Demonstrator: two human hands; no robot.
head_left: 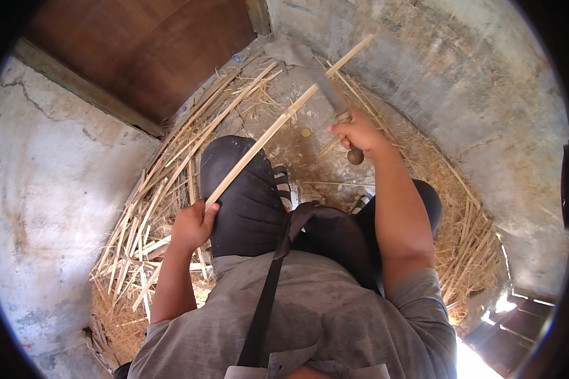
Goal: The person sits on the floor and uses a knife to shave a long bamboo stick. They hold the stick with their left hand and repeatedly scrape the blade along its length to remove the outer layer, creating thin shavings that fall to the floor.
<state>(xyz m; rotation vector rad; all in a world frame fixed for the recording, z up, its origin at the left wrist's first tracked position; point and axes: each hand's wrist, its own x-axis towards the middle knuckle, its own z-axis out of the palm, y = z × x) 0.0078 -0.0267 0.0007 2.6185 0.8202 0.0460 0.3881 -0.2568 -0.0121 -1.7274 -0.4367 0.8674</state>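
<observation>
My left hand (195,224) is closed round the lower end of a long pale strip of split bamboo (259,145). The strip slants up and away to the right, passing over my left knee toward the wall. In my right hand (360,134) is the handle of a machete (327,87), its round brown knob showing below my fist. The broad grey blade points away and to the left, crossing the strip in this view. Whether blade and strip touch, I cannot tell.
Split bamboo strips (152,208) lie heaped along the left side. More strips and shavings (464,234) cover the floor at the right. Weathered concrete walls (449,82) stand close on both sides, with a brown door panel (152,50) at the far left. My knees flank the middle.
</observation>
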